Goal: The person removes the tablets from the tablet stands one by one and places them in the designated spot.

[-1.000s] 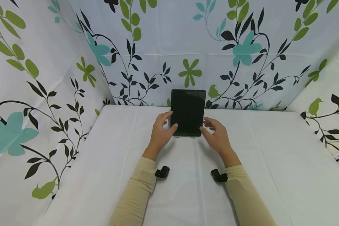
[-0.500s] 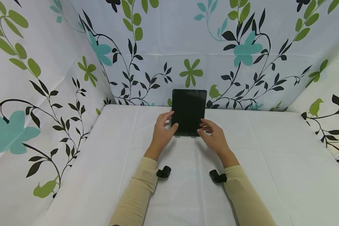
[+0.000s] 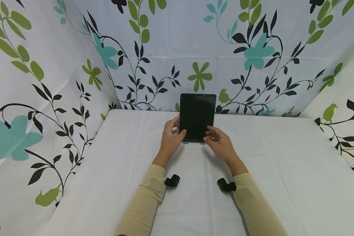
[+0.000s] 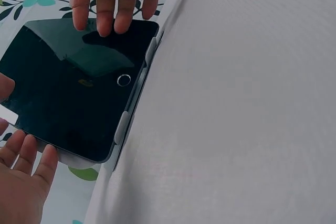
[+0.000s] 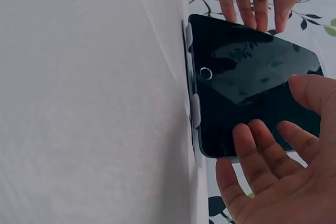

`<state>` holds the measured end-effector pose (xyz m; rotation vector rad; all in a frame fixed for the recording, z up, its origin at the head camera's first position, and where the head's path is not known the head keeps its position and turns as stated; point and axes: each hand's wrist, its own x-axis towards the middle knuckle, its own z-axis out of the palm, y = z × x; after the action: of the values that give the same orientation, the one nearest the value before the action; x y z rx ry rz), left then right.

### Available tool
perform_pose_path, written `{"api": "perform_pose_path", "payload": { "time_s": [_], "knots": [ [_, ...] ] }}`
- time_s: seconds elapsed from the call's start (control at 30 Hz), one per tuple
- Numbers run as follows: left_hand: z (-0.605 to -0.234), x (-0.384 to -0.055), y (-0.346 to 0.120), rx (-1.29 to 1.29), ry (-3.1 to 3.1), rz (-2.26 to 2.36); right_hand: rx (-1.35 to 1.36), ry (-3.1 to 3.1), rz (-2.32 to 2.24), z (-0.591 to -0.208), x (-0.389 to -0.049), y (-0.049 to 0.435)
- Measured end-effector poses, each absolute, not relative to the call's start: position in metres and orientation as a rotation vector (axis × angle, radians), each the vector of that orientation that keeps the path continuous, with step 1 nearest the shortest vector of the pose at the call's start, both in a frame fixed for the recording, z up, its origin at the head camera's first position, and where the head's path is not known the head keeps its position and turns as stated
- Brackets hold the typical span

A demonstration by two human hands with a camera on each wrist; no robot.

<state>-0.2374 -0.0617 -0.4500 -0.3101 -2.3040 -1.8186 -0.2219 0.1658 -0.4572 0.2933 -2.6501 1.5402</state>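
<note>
A black tablet (image 3: 197, 114) with a round home button leans upright on a stand, two grey lips (image 4: 121, 128) of which hook its bottom edge. My left hand (image 3: 170, 137) is at the tablet's left edge. Its fingertips lie along that edge and the thumb is over the lower left of the screen; whether it presses is unclear. In front of the lower right of the screen is my right hand (image 3: 219, 144), fingers loosely bent and nothing in its grasp. The right wrist view shows those fingers (image 5: 262, 145) over the dark glass; contact is hard to tell.
A white cloth (image 3: 191, 200) covers the table. Behind and at the sides hang white curtains (image 3: 168, 42) printed with leaves and flowers. A black camera mount (image 3: 172, 181) sits on the left wrist and another camera mount (image 3: 226, 185) on the right.
My right hand has moved left, from the tablet's right edge to in front of its screen. The left hand stays by the left edge, its index finger slightly off the screen. The tablet stays put.
</note>
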Motion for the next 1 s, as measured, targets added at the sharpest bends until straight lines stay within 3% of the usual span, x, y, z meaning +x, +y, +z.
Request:
{"api": "perform_pose_path", "payload": {
  "time_s": [1.0],
  "knots": [
    [-0.466,-0.242,-0.063,-0.098,-2.309,-1.829,-0.106,-2.538,1.670,-0.474,-0.228,0.168]
  ]
}}
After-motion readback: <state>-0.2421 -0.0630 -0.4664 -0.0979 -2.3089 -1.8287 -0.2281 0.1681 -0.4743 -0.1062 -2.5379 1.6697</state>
